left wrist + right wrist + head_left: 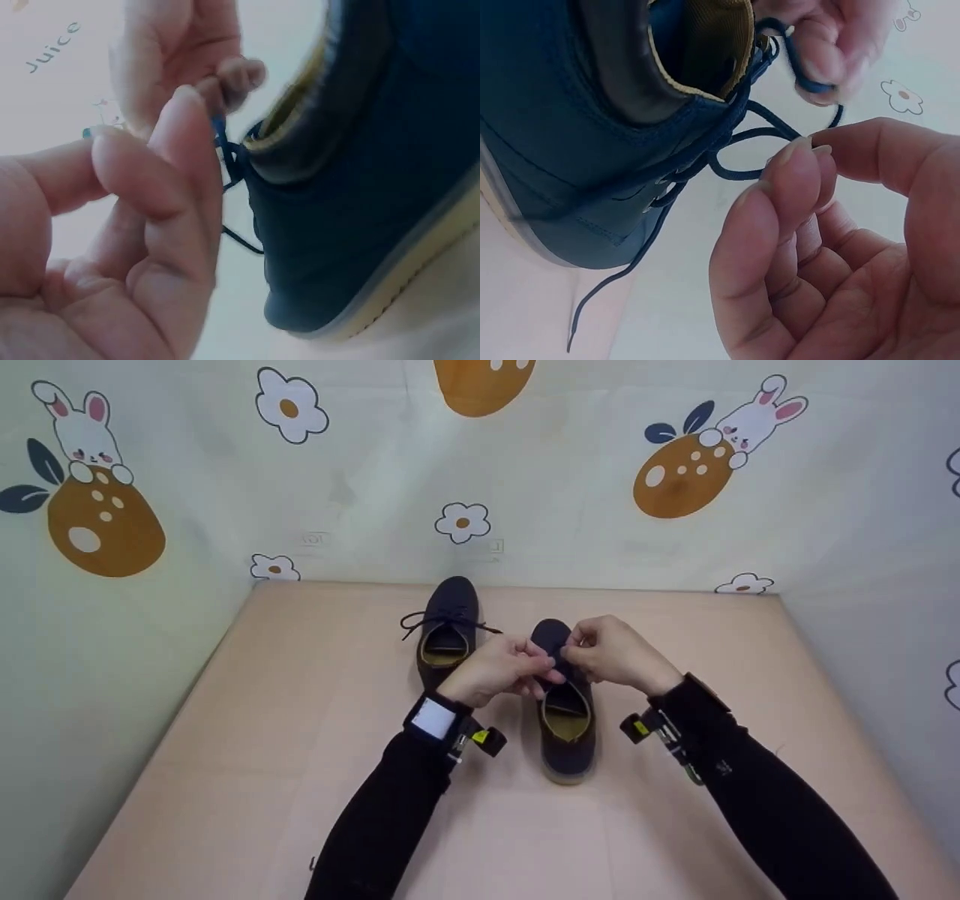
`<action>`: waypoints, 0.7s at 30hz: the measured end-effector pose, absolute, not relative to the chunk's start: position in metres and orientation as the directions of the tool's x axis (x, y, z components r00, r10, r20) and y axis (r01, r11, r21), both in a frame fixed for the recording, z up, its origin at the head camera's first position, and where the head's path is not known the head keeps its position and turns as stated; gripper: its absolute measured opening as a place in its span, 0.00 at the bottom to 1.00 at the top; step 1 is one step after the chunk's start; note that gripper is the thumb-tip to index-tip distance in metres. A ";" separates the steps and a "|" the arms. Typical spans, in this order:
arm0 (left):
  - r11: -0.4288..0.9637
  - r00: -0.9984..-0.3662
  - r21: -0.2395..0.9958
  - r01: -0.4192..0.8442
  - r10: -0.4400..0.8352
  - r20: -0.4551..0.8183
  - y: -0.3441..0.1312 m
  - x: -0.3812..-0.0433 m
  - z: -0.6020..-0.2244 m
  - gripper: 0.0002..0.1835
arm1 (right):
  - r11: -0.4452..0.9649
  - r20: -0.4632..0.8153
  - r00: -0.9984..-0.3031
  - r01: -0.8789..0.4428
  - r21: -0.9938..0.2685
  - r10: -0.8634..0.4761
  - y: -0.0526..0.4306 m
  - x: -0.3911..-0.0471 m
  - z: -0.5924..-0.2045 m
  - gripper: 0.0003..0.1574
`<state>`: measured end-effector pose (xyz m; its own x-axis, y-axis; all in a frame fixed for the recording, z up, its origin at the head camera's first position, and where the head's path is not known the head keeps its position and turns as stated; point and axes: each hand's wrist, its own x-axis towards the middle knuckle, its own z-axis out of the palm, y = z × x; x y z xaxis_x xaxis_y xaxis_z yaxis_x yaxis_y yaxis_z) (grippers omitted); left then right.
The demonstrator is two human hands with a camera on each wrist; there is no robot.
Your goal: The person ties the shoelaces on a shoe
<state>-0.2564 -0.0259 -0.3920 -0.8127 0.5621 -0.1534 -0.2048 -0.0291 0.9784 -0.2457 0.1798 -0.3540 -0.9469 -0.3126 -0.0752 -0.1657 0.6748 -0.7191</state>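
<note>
A dark blue lace-up shoe (568, 757) stands on the table, toe pointing away, with both hands over its lacing. My right hand (619, 652) pinches a loop of the shoelace (739, 175) between thumb and fingertips, as the right wrist view shows. Over the shoe's opening, my left hand (506, 666) holds another stretch of lace, looped by its fingers at the top of the right wrist view. A loose lace end hangs down beside the shoe there. In the left wrist view, the left fingers (191, 142) hide most of what they hold.
A matching shoe (454, 594) with its lace tied in a bow stands to the left, partly behind the left hand. Both are on a pale pinkish tabletop (247, 735). A printed cloth (375, 487) with rabbits and flowers hangs behind and at the sides.
</note>
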 end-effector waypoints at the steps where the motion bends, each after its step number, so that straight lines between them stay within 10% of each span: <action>1: -0.047 -0.813 0.975 -0.216 0.561 -0.154 -0.027 -0.257 -0.391 0.03 | 0.676 -0.076 -0.948 -0.163 -0.719 -0.310 0.179 -0.245 -0.354 0.08; 6: -0.194 -0.804 0.929 -0.315 0.575 -0.152 -0.032 -0.258 -0.388 0.04 | 0.672 -0.082 -0.949 -0.153 -0.725 -0.305 0.179 -0.245 -0.353 0.07; 21: 0.203 -0.868 0.979 -0.012 0.485 -0.112 -0.022 -0.255 -0.397 0.11 | 0.675 -0.064 -0.947 -0.177 -0.716 -0.316 0.179 -0.243 -0.355 0.10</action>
